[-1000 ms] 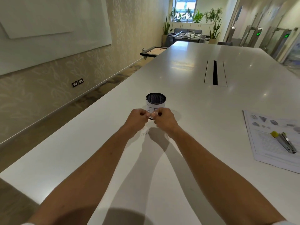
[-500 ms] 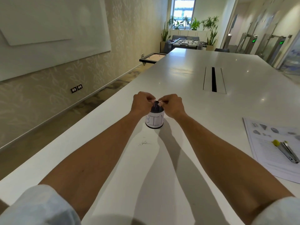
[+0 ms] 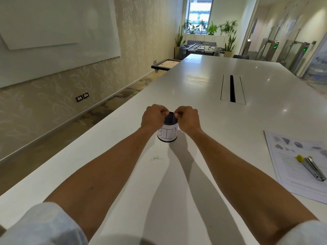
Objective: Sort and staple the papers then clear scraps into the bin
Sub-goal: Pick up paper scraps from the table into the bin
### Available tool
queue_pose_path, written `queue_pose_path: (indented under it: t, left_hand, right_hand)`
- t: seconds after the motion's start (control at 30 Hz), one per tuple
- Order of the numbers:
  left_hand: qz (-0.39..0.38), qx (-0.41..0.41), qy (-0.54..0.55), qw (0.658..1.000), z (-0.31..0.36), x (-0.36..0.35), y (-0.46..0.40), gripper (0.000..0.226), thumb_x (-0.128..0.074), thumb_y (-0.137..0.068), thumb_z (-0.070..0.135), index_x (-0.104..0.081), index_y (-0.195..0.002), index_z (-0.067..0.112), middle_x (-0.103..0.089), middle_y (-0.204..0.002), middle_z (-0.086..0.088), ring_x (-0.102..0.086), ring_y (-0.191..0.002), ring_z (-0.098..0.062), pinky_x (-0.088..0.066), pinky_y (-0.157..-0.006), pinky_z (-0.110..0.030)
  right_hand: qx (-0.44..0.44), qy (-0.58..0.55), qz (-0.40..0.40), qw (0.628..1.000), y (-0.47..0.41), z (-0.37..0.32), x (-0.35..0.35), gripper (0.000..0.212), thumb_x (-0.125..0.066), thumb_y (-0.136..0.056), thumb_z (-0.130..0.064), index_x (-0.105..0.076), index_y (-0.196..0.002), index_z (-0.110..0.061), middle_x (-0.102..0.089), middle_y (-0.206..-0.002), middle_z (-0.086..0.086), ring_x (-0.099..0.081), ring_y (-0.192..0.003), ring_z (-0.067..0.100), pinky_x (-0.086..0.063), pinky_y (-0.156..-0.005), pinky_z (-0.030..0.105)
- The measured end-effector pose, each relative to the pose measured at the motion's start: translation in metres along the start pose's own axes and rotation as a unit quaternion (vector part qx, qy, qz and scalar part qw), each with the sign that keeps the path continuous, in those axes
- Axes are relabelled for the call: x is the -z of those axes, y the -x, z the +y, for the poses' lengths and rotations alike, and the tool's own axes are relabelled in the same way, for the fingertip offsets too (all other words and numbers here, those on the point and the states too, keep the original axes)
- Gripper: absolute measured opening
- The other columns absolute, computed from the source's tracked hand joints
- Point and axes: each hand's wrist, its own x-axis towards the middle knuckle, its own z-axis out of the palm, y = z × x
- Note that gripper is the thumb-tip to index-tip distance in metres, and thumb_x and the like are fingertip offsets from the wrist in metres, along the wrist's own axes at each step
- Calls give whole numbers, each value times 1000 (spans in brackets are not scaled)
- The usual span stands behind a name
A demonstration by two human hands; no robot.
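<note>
A small black mesh cup wrapped in white paper lettered "BIN" (image 3: pixel 167 134) stands on the white table (image 3: pixel 203 103). Both hands hover over its mouth with fingers curled and fingertips pinched together. My left hand (image 3: pixel 153 117) is at the left of the rim and my right hand (image 3: pixel 188 119) at the right. Whatever scrap they pinch is too small to make out. A few tiny bent staples (image 3: pixel 156 158) lie on the table in front of the bin. Printed papers (image 3: pixel 297 165) lie at the right with a silver stapler (image 3: pixel 312 167) on top.
A cable slot (image 3: pixel 232 89) is cut into the table beyond the bin. The table's left edge (image 3: pixel 92 133) drops to the floor along a wall. Plants and a table-football game stand at the far end of the room.
Both hands rose from the table in front of the bin to its mouth, still pinched together. In the last half second they have barely moved.
</note>
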Motion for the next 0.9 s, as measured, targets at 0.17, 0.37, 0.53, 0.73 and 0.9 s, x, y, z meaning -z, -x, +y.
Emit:
queue_pose_path:
  t: [0.17, 0.37, 0.53, 0.73, 0.9]
  left_hand:
    - [-39, -50, -4, 998, -2, 2, 6, 31, -50, -93, 6, -67, -117, 14, -70, -114, -6, -62, -107, -23, -48, -97, -37]
    - [37, -75, 44, 996, -19, 11, 29, 22, -58, -89, 0, -71, -103, 10, -68, -106, -9, -62, -90, -16, -46, -85, -21]
    - [-26, -57, -2, 998, -46, 15, 58, 17, -60, -90, 5, -73, -99, 13, -68, -102, -5, -56, -80, -9, -38, -75, -12]
    - [-182, -46, -111, 976, -71, 9, 89, 28, -52, -93, 5, -67, -116, 9, -62, -125, -8, -59, -110, -23, -43, -96, -28]
    - [-210, -86, -169, 959, -81, 5, 105, 41, -42, -91, -5, -66, -120, 11, -58, -130, -10, -53, -114, -32, -43, -98, -41]
  right_hand:
    - [47, 5, -2, 999, 11, 2, -1, 36, -44, -86, 7, -73, -99, -8, -73, -94, 13, -64, -81, 25, -54, -77, 35]
    - [85, -6, 31, 996, 32, 0, -5, 37, -46, -85, 7, -72, -107, -9, -68, -106, 12, -60, -99, 29, -50, -87, 38]
    - [145, 21, -48, 988, 62, 7, -17, 36, -48, -82, 7, -74, -102, -7, -70, -107, 14, -62, -100, 32, -50, -86, 39]
    - [152, 156, -234, 947, 87, 11, -36, 25, -51, -87, -6, -66, -106, -1, -62, -111, 18, -56, -108, 36, -47, -84, 41]
    - [194, 193, -237, 932, 103, 8, -42, 31, -49, -79, 4, -68, -100, -6, -58, -98, 13, -53, -91, 31, -33, -64, 33]
